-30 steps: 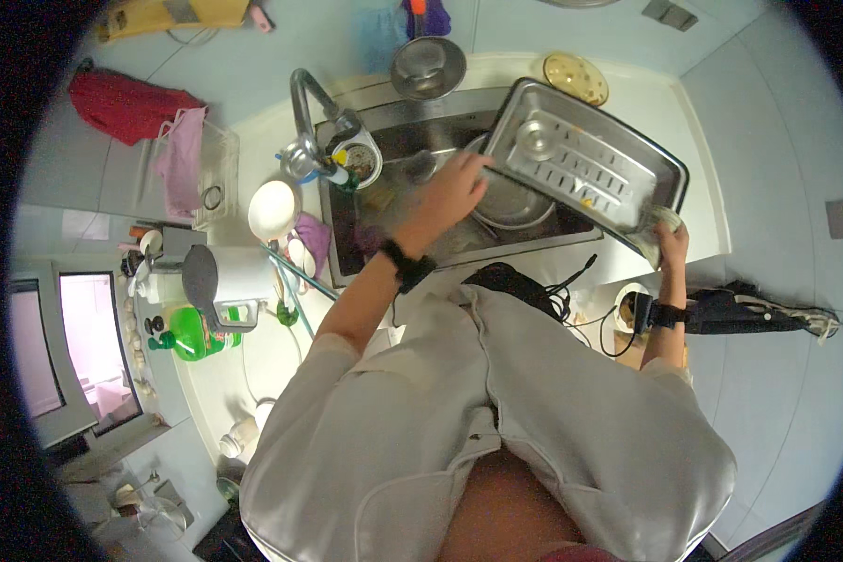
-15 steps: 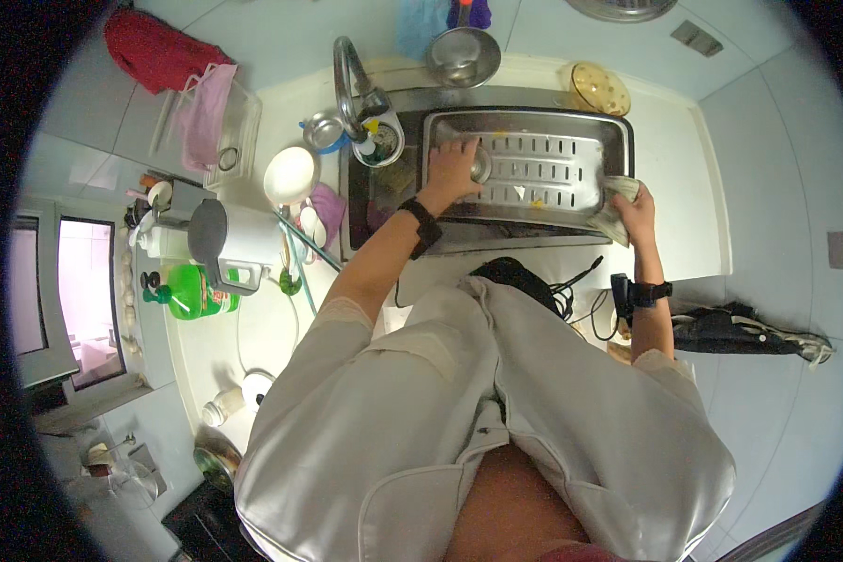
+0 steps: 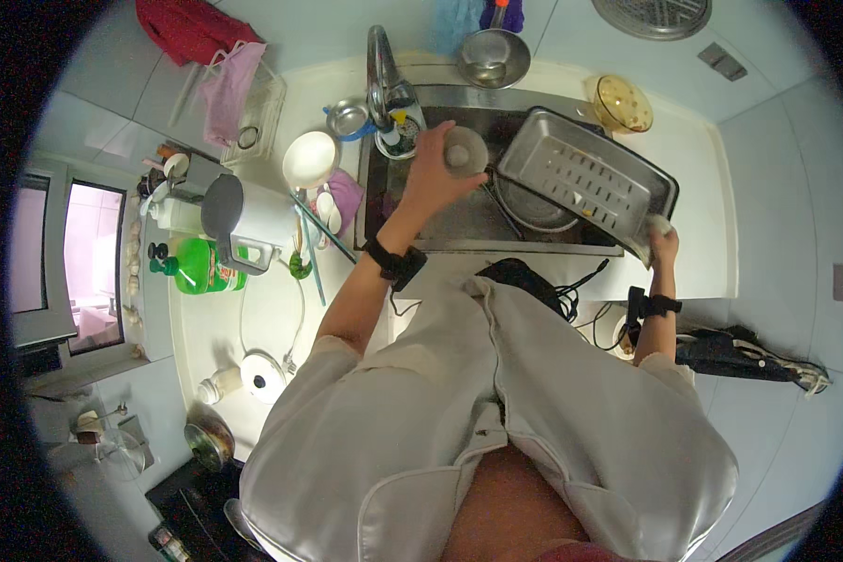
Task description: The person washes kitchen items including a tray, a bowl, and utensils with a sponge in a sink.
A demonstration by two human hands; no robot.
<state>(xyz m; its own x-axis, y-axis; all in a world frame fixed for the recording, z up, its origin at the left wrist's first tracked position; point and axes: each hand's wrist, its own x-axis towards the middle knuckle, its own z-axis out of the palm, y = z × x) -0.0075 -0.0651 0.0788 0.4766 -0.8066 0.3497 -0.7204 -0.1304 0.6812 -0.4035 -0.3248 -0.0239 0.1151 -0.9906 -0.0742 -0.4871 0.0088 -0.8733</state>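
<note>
My left hand (image 3: 429,178) is closed around a small round translucent cup (image 3: 465,150), held above the left part of the sink (image 3: 412,239). The slotted metal tray (image 3: 532,155) lies slanted over the sink's right side, with small yellow and white scraps in it. At the tray's near right corner is my right hand (image 3: 664,245), closed on a pale cloth (image 3: 660,226) and gripping the rim through it. Part of a round metal pan (image 3: 541,215) shows in the sink below the tray.
The faucet (image 3: 377,75) stands by a sink strainer (image 3: 403,139). Left of the sink are a white bowl (image 3: 310,159), a grey-lidded pitcher (image 3: 253,215) and a green bottle (image 3: 201,267). Behind are a metal ladle (image 3: 493,59) and an amber bowl (image 3: 623,103).
My left hand has lifted the cup out of the tray and leftward. The tray has shifted right and turned, its right end nearer me, uncovering the sink and the pan.
</note>
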